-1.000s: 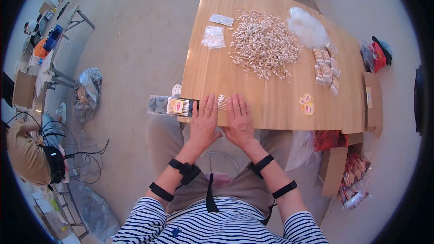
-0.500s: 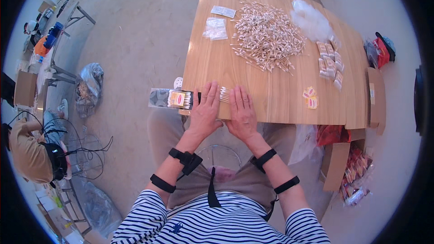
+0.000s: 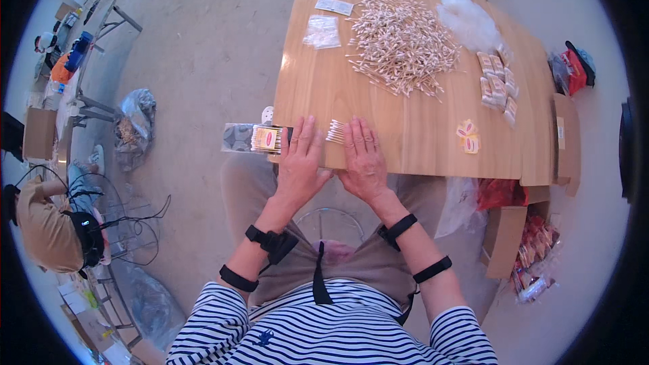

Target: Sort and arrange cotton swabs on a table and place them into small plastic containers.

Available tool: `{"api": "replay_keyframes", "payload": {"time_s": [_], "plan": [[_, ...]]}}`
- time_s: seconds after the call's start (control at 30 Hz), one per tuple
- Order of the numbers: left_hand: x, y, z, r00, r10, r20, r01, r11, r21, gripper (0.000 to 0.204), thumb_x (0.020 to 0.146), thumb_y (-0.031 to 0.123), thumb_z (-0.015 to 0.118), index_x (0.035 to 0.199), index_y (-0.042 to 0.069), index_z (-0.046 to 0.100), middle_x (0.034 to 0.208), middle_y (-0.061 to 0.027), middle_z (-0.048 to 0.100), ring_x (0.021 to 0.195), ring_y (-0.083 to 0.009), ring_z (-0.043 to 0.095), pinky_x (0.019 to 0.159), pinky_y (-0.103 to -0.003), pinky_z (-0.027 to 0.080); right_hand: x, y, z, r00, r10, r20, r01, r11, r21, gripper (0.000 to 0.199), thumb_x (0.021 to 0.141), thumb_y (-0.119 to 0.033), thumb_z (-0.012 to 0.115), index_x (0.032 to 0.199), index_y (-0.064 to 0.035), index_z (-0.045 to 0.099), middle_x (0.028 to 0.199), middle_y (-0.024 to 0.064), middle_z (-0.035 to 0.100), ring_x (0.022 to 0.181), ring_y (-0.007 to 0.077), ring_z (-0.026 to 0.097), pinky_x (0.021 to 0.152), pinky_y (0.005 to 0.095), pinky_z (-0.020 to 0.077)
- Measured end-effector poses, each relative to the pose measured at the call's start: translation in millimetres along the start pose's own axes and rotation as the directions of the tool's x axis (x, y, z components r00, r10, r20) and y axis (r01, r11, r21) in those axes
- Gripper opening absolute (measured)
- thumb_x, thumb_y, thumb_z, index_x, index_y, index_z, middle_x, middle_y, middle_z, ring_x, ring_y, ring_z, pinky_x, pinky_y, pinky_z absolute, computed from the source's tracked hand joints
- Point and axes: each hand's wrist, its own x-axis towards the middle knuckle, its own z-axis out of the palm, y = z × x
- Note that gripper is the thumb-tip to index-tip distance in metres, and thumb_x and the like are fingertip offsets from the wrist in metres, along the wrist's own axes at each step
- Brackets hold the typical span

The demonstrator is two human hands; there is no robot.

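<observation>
Both of my hands lie on the near edge of the wooden table [image 3: 405, 142] with fingers stretched out. Between them is a small row of cotton swabs [image 3: 334, 131], side by side. My right hand [image 3: 365, 159] borders the row, its fingers against the right ends. My left hand [image 3: 299, 159] rests flat, a little apart from the row's left ends. Just left of that hand, a bundle of cotton swabs with a yellow label [image 3: 268, 139] sits at the table's left corner. A clear, grey-patterned plastic sleeve [image 3: 237, 137] sticks out past the corner beside it.
A large heap of loose cotton swabs [image 3: 402, 44] covers the far middle. Plastic bags [image 3: 322, 31] lie left of it. Clear film [image 3: 466, 20], several filled packs [image 3: 497, 84] and yellow labels [image 3: 468, 136] are on the right. Another person [image 3: 51, 223] sits at far left.
My left hand has slid left, away from the swabs, so the gap between my hands is wider. My right hand stays by the row. The view has shifted slightly.
</observation>
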Motion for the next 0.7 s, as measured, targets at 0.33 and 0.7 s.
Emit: {"api": "replay_keyframes", "payload": {"time_s": [0.33,0.7], "plan": [[3.2,3.0,0.6,0.997,0.065,-0.049,-0.069,0.995,-0.073,0.073,0.063,0.02,0.089,0.128,0.001,0.061,0.157,-0.0213,0.037,0.15,-0.0404,0.028,0.122,-0.055,0.021,0.1,0.4,-0.6,1.0,-0.004,0.008,0.005,0.997,-0.071,0.099,0.069,-0.025,0.08,0.151,0.0057,0.035,0.158,0.025,0.034,0.15,0.0391,0.03,0.123,0.0495,0.0254],[4.6,4.3,-4.7,0.999,0.044,-0.012,-0.045,0.994,-0.099,0.074,0.061,0.027,0.09,0.125,0.003,0.062,0.157,-0.0208,0.037,0.151,-0.0399,0.027,0.121,-0.059,0.019,-0.4,0.1,-2.0,1.0,0.0,0.003,0.0,0.999,-0.054,0.1,0.069,-0.026,0.081,0.151,0.0062,0.034,0.159,0.0248,0.032,0.151,0.0387,0.028,0.123,0.0492,0.0243]]}}
